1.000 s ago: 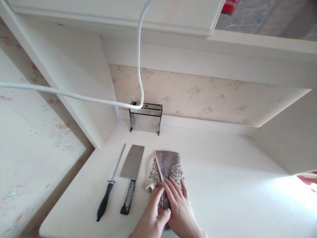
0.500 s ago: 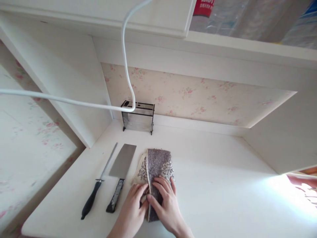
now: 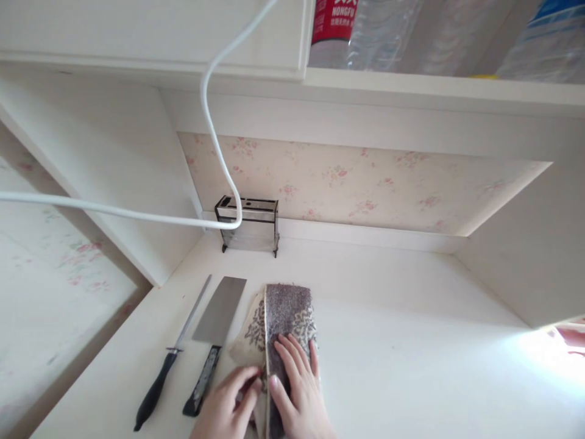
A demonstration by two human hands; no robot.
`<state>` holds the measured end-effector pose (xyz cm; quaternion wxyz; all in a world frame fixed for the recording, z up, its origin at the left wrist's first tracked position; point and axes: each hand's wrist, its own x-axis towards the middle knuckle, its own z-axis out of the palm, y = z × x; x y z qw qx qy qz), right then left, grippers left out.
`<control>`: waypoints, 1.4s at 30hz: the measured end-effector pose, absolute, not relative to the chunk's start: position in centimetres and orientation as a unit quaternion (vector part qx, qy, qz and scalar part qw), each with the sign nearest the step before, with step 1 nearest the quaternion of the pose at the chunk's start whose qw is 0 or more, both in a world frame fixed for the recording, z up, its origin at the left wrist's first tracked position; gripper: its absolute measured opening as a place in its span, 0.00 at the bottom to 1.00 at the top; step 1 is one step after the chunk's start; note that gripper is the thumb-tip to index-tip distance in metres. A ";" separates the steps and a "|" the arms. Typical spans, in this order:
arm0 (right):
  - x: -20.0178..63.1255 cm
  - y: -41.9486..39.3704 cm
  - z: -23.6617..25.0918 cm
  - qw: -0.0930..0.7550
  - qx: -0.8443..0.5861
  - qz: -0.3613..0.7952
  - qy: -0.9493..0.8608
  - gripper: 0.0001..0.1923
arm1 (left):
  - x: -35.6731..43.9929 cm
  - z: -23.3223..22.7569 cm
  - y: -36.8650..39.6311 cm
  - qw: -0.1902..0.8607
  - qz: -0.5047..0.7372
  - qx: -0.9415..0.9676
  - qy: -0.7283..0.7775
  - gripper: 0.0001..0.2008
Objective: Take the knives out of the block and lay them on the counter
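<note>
Judging from the layout, risked most from the cleaver [image 3: 214, 329], laid bare-bladed just left of the folded cloth [image 3: 289, 311], handle toward the worktop's front edge. Could have brushed the blade or knocked the handle with the left hand [image 3: 228, 405], placed close beside it. Could also have dragged the cloth sideways under uneven pressure and undone the fold, or nudged the cleaver into the honing steel [image 3: 171, 350] lying parallel further left. Less likely, might have snagged the white cable [image 3: 214, 122] looped in front of the knife holder [image 3: 249, 222] at the back-left corner, well apart from both hands.

Rested the right hand [image 3: 297, 390] palm-down on the dark upper layer of the cloth, fingers straight, slightly spread, gripping nothing. Set the left hand at the cloth's left margin, fingers bent, tips on the paler flap beside the fold line and near the right forefinger; pinching or merely pressing, impossible to tell. Found the cloth near the front edge of the worktop [image 3: 411, 366], left of its middle, long side running front to back.
</note>
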<state>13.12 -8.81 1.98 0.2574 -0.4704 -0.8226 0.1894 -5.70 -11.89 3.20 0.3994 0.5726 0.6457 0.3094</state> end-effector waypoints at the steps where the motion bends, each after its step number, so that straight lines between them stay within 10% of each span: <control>1: 13.4 -8.9 2.0 0.264 -0.449 0.191 -0.832 0.31 | -6.4 3.1 -11.6 0.331 0.306 0.604 0.658 0.16; 7: 14.4 -8.9 1.6 0.200 -0.312 0.220 -0.902 0.48 | -7.0 1.3 -10.6 0.124 0.278 0.716 0.628 0.18; 13: 13.2 -9.1 2.1 0.215 -0.388 0.270 -0.855 0.24 | -6.1 3.2 -10.8 0.270 0.284 0.660 0.641 0.13; 20: 13.1 -9.6 2.4 0.318 -0.473 0.354 -0.741 0.21 | -6.2 4.1 -10.8 0.380 0.357 0.596 0.610 0.11; 29: 10.6 -9.3 5.7 0.104 -0.343 0.328 -0.874 0.34 | -9.2 4.5 -9.9 0.529 0.414 0.375 0.640 0.19; 42: 9.3 -9.4 3.8 0.108 -0.363 0.252 -0.891 0.32 | -14.3 2.7 -12.3 0.001 0.266 0.676 0.687 0.13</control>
